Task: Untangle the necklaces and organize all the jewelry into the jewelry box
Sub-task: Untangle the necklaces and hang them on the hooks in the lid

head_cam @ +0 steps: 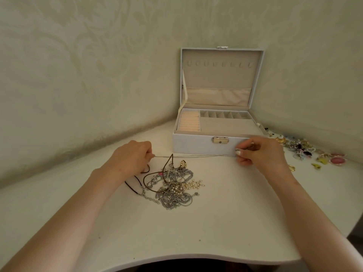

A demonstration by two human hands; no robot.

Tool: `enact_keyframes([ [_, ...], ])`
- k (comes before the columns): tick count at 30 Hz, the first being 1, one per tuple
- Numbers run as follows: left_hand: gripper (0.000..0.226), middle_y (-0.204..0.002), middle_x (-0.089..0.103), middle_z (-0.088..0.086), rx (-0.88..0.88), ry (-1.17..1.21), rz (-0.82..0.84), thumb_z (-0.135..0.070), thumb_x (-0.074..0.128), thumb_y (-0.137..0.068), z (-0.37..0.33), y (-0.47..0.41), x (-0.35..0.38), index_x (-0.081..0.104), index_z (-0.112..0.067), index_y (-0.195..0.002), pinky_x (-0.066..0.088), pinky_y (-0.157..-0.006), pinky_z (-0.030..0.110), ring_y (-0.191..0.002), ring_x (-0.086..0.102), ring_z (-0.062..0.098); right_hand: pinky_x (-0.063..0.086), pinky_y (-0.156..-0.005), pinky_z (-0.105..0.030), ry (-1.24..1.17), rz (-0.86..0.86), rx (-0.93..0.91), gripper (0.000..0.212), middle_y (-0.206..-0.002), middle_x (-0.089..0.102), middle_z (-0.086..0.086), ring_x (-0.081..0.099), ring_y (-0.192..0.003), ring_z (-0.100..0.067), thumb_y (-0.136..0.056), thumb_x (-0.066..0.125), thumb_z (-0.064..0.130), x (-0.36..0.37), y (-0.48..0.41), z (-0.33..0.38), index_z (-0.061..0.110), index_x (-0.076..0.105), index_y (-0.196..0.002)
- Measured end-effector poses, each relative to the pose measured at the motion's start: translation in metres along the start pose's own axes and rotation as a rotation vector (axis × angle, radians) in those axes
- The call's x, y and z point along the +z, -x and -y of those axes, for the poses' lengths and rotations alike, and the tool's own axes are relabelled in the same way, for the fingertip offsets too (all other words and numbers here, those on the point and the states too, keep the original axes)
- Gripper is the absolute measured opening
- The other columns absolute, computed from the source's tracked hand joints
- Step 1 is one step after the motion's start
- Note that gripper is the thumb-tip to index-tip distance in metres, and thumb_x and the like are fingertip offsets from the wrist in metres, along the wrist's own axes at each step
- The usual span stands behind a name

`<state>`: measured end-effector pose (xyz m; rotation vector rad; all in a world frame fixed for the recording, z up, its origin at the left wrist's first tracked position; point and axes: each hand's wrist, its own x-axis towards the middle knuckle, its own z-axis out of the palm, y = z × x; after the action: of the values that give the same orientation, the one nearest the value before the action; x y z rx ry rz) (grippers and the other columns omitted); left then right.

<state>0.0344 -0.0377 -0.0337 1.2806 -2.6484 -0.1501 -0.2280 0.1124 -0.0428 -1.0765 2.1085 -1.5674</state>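
A thin silver necklace (196, 156) is stretched taut between my two hands, just above the table in front of the box. My left hand (131, 156) pinches its left end, and my right hand (261, 152) pinches its right end. Below the strand lies a tangled pile of necklaces (172, 187): silver chains, pearls, a brown cord and a dark cord. The white jewelry box (196, 143) stands open behind, lid upright, with ring rolls at left, small compartments at the back and one wide compartment; no jewelry shows inside.
A spread of colourful earrings, rings and brooches (306, 152) lies on the white table to the right of the box. A patterned wall runs close behind. The table's curved front edge (176, 260) is near me.
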Motion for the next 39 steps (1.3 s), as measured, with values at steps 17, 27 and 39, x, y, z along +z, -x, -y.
enact_keyframes([
  [17,0.003,-0.088,0.061,-0.006,-0.034,0.135,-0.096,-0.022,0.067,-0.084,-0.013,-0.032,0.005,0.065,-0.02,-0.084,0.042,-0.07,0.03,-0.089,0.057,0.017,0.038,-0.068,-0.029,0.548,-0.034,0.078,0.018,-0.081,0.066,0.004,0.059,-0.09,-0.021,-0.072,0.075,0.011,-0.012,0.004,-0.003,0.024,0.064,-0.066],
  [27,0.015,-0.09,0.058,-0.003,0.074,0.153,-0.139,-0.021,0.073,-0.08,-0.012,-0.023,-0.003,0.062,-0.017,-0.089,0.044,-0.076,0.032,-0.091,0.056,0.017,0.039,-0.077,-0.031,0.698,-0.016,0.005,0.005,-0.075,0.06,0.006,0.052,-0.08,-0.017,-0.077,0.074,0.021,-0.009,0.011,0.006,0.023,0.07,-0.076],
  [39,0.026,-0.081,0.061,-0.013,0.084,0.339,0.2,-0.03,0.082,-0.069,-0.02,0.015,-0.009,0.062,-0.026,-0.086,0.043,-0.067,0.022,-0.07,0.052,0.002,0.041,-0.072,-0.025,0.347,0.311,-0.523,0.012,-0.085,0.061,0.011,0.05,-0.073,-0.005,-0.082,0.071,0.022,0.046,0.033,0.015,0.03,0.072,-0.09],
])
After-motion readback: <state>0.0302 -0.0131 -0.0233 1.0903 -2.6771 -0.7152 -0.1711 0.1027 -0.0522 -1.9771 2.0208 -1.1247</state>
